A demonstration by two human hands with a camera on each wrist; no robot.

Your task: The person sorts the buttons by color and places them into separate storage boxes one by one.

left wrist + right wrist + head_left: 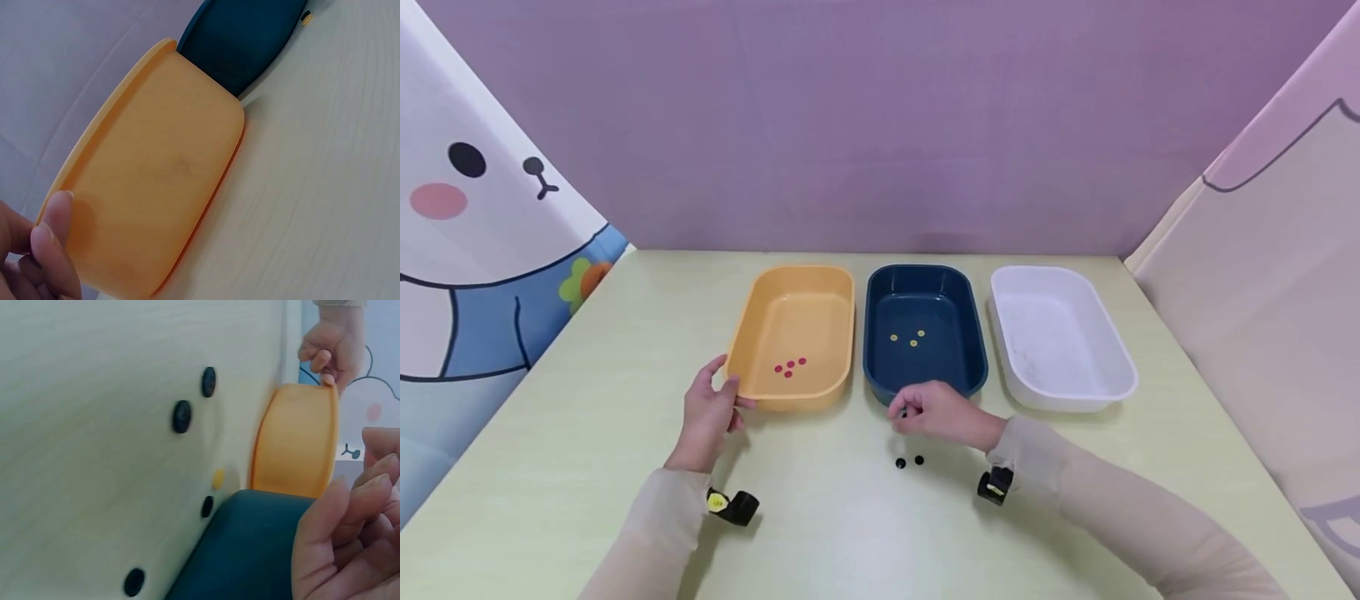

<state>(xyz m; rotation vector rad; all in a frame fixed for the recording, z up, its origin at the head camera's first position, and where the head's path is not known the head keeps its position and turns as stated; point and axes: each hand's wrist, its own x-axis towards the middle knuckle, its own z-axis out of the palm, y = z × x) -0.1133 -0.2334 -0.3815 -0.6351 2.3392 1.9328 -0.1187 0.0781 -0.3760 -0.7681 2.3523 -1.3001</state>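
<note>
My left hand point(709, 412) holds the near left corner of the orange plastic tray point(842, 367), thumb and fingertips at its rim. Several red buttons point(790, 364) lie inside that tray. Over the front edge of the navy tray point(977, 367) hovers my right hand point(943, 412), its fingers loosely bent and a gap showing between thumb and index finger. Three yellow buttons point(913, 343) lie in the navy tray. On the table near the right hand are several black buttons point(182, 417) and one yellow button point(218, 479), the latter hidden in the head view.
A white tray point(1112, 358) with nothing visible in it stands to the right of the navy one. A purple backdrop point(925, 125) rises behind the table point(850, 533), and printed cloths hang at both sides. Each wrist wears a small black camera point(995, 485).
</note>
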